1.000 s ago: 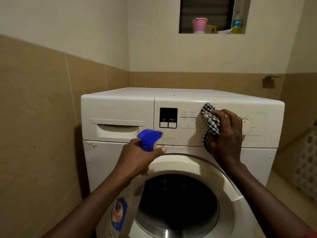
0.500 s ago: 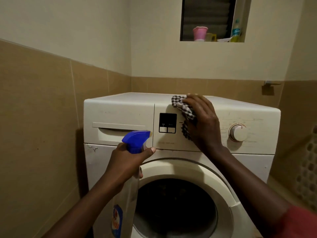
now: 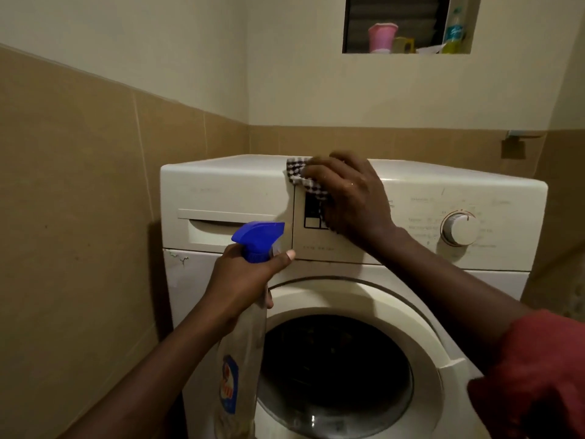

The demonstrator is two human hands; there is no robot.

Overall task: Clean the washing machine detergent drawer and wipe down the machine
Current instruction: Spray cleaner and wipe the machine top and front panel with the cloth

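So the white front-loader washing machine (image 3: 427, 185) fills the middle and lower part of the frame, wedged between tan tiled walls. The left hand (image 3: 243, 280), center-left, is wrapped around the neck of a clear spray bottle (image 3: 243, 343) with a blue trigger head, thumb sticking out to the right, and the nozzle is right in front of the lower right corner of the detergent drawer (image 3: 228, 229). The drawer itself is closed, at the upper left of the machine's front. The right hand (image 3: 351, 198), just above center, has its fingers laid out flat, pressing a black-and-white checkered cloth (image 3: 304, 179) against the top edge of the control panel, partly covering the little dark display (image 3: 311, 217). The round dial (image 3: 459, 229) is off to the right, uncovered. The door (image 3: 335, 375) with its dark glass is at the bottom. A red sleeve (image 3: 538, 369) shows at lower right. Up in the top right there's a wall niche with a pink cup (image 3: 381, 36) and a bottle (image 3: 454, 30).
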